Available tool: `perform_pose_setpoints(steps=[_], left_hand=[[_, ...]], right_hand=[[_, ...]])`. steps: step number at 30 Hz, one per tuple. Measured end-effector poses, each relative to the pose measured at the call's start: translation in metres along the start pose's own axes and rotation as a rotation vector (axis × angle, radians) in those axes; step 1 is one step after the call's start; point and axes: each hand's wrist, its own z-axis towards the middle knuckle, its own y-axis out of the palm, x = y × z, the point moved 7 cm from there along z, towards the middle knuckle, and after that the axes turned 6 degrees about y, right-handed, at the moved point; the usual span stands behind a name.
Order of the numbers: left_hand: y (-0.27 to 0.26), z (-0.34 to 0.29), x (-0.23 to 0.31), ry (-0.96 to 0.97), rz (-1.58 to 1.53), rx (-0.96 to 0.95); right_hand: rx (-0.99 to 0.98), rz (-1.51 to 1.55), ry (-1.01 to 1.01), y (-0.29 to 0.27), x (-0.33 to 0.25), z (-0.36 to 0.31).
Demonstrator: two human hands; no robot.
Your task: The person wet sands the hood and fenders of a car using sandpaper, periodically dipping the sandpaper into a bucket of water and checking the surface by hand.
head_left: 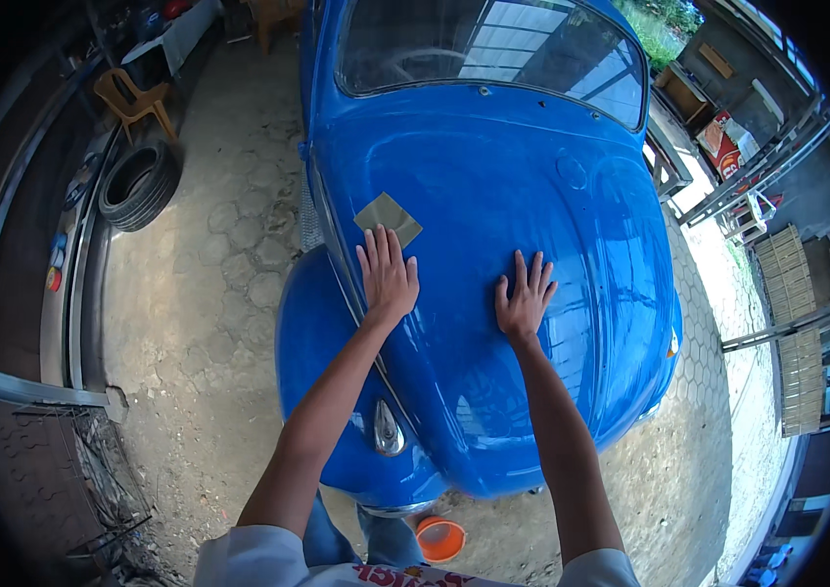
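A glossy blue car hood (pixel 493 196) fills the middle of the view, with the windshield (pixel 493 44) at the top. My left hand (pixel 388 276) lies flat on the hood, its fingertips pressing the near edge of a small tan square sheet (pixel 388 217). Further right, my right hand (pixel 525 296) rests flat on the bare blue paint with fingers spread, holding nothing. Both forearms come up from the lower edge.
A black tyre (pixel 139 184) lies on the paved ground at left, near a yellow plastic chair (pixel 133 98). An orange bowl (pixel 440 539) sits on the ground by my feet. A chrome headlight (pixel 387 428) is on the left fender. Fencing and sheds stand at right.
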Motion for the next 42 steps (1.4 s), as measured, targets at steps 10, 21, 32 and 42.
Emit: perform_pose_setpoints(steps=[10, 21, 32, 42], left_hand=[[0.007, 0.149, -0.071, 0.03, -0.125, -0.138], [0.002, 0.244, -0.15, 0.204, -0.225, -0.043], [0.015, 0.176, -0.159, 0.067, -0.369, -0.185], [0.006, 0.179, -0.167, -0.062, -0.697, -0.096]], right_hand=[[-0.02, -0.202, 0.174, 0.061, -0.127, 0.069], [-0.054, -0.148, 0.208, 0.06, -0.162, 0.098], [-0.024, -0.132, 0.218, 0.059, -0.153, 0.092], [-0.031, -0.128, 0.211, 0.06, -0.156, 0.094]])
